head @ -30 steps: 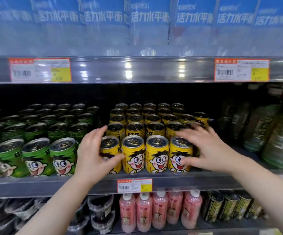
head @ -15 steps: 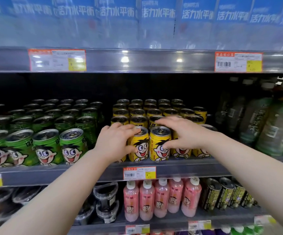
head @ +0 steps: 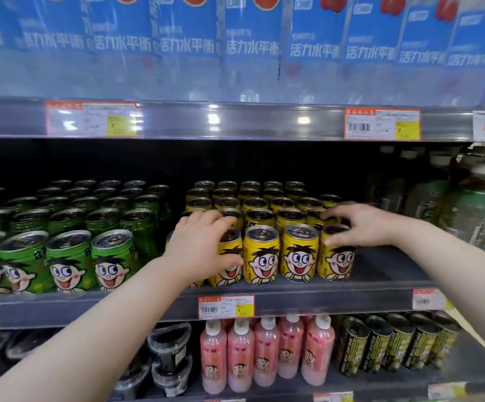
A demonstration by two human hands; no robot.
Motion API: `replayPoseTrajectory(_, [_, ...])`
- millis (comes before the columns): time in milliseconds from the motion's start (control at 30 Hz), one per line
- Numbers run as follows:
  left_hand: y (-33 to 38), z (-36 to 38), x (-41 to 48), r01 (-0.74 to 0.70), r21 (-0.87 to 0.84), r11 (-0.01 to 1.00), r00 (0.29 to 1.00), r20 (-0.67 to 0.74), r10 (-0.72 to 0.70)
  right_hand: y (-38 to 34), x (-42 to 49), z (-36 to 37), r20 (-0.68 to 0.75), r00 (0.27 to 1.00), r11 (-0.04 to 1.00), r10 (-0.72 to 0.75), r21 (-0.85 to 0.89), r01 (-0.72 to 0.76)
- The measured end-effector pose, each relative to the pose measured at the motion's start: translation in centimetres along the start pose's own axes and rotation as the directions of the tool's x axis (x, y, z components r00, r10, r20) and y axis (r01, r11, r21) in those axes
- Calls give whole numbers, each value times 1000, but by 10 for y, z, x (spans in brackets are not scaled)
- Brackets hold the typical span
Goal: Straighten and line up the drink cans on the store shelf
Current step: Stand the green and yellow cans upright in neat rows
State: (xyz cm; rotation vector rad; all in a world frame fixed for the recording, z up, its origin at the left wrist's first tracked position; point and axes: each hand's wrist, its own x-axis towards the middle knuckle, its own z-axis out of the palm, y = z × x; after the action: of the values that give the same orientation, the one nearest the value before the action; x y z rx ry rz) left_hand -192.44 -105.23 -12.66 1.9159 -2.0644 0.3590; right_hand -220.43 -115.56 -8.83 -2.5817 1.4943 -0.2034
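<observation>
The left hand [head: 203, 250] has moved out to curl round the left-end yellow can [head: 229, 275] and the right hand [head: 364, 227] round the right-end yellow can [head: 337, 262], front row on the shelf [head: 380, 269], so the row looks nearly straight.

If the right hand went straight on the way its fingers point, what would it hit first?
Likely the second-row yellow can just left of its fingertips: the right hand, gripping the front-right yellow can, points leftward and into the shelf. Depth is hard to judge.
</observation>
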Motion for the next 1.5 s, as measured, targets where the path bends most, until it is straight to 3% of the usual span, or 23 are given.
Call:
replayPoseTrajectory(67, [20,1,10,-53,-14,998,998,16,53,15,-2,11,68,997,999,37,13,-38])
replayPoseTrajectory(200, [59,9,35,-117,-15,993,989,86,118,27,-5,23,-23,1000,992,-10,125,13])
replayPoseTrajectory(400, [92,22,61,-105,-53,993,970,217,114,37,4,20,-36,995,969,-88,228,94])
replayPoseTrajectory(500, [94,25,66,-95,-58,994,949,296,108,57,25,12,-182,980,899,75,437,12])
replayPoseTrajectory(600, [93,24,66,-82,-66,994,946,310,99,91,62,13,-273,938,933,213,341,-113])
replayPoseTrajectory(700, [94,22,65,-76,-71,995,944,315,95,105,93,20,-198,959,953,203,263,-148])
replayPoseTrajectory(867, [94,22,63,-63,-80,995,946,314,85,100,117,26,-91,994,969,67,242,-43])
replayPoseTrajectory(1033, [94,24,64,-62,-75,995,948,306,82,108,118,25,-115,991,983,62,179,-40])
replayPoseTrajectory(1133, [93,26,64,-66,-70,995,950,302,84,114,97,9,34,997,986,68,148,-73])
replayPoseTrajectory(1267, [93,27,65,-80,-61,995,951,294,94,113,43,-9,256,964,997,-71,46,61])
replayPoseTrajectory(1367, [93,28,65,-84,-56,995,950,298,97,107,17,-13,340,923,977,-181,172,128])
replayPoseTrajectory(1500, [93,27,65,-89,-57,994,951,291,102,97,4,-13,334,920,958,-203,262,116])
